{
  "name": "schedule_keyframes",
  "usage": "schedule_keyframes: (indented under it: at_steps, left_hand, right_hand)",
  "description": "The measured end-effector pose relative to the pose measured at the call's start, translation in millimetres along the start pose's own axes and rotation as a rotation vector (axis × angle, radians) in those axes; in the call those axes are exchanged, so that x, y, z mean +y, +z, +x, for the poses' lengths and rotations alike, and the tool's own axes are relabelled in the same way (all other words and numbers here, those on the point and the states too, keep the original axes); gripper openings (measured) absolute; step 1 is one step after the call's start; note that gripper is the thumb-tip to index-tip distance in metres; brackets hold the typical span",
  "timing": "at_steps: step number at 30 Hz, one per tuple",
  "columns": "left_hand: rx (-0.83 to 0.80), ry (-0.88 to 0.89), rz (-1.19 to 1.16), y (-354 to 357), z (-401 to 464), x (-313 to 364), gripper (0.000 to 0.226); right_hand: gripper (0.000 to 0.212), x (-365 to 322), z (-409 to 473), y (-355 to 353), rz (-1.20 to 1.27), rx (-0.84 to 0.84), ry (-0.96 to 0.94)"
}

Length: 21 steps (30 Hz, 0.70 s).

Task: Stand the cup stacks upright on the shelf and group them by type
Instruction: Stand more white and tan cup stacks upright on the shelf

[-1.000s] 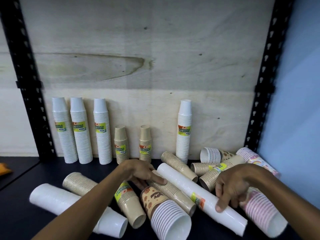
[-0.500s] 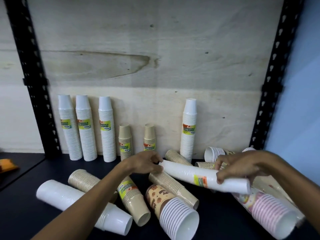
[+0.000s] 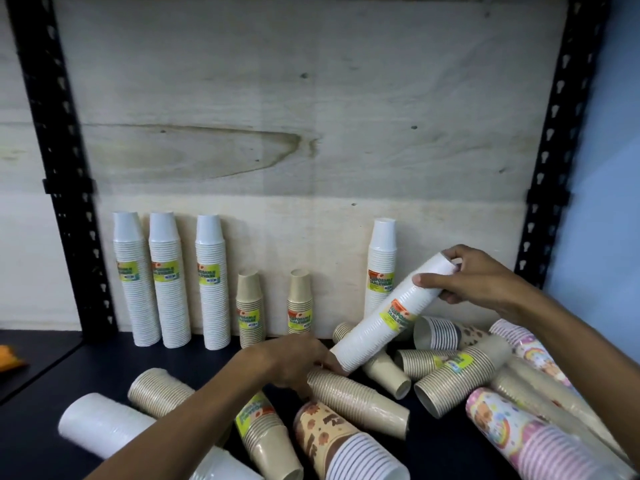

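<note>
While tilted, white cup stack (image 3: 391,317) shows yellow-green label.

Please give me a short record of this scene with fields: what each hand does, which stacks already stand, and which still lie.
right hand: grips upper end of tilted white stack
left hand: at its lower end
standing: four white stacks, two kraft stacks, against back board
lying: kraft stacks, printed stacks, one white stack
</note>
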<state>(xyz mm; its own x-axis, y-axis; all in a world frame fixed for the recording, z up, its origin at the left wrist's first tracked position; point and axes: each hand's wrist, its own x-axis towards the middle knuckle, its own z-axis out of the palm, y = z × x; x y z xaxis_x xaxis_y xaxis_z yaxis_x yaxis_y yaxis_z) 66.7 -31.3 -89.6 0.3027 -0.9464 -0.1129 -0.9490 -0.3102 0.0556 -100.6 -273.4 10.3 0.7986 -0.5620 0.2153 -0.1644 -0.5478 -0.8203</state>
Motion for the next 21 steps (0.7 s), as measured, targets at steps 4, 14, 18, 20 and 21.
schedule_keyframes:
  at_steps: [4,14,18,20,21]
  left_hand:
    - [0.076,-0.046,-0.045,0,-14,-21,0.067]
    - [0.133,-0.287,-0.546,22,-42,-69,0.067]
    - [0.134,-0.301,-0.645,27,-44,-79,0.077]
    - [0.142,-0.31,-0.7,29,-44,-80,0.078]
    - [0.144,-0.32,-0.724,31,-43,-81,0.078]
  right_hand:
    - [0.06,-17,4,16,-0.06,0.116,-0.113]
    - [0.073,-56,27,76,-0.241,0.167,-0.208]
    - [0.056,-59,28,96,-0.259,0.15,-0.24]
    - [0.059,-57,23,105,-0.217,0.159,-0.238]
    - [0.059,-55,20,110,-0.193,0.17,-0.237]
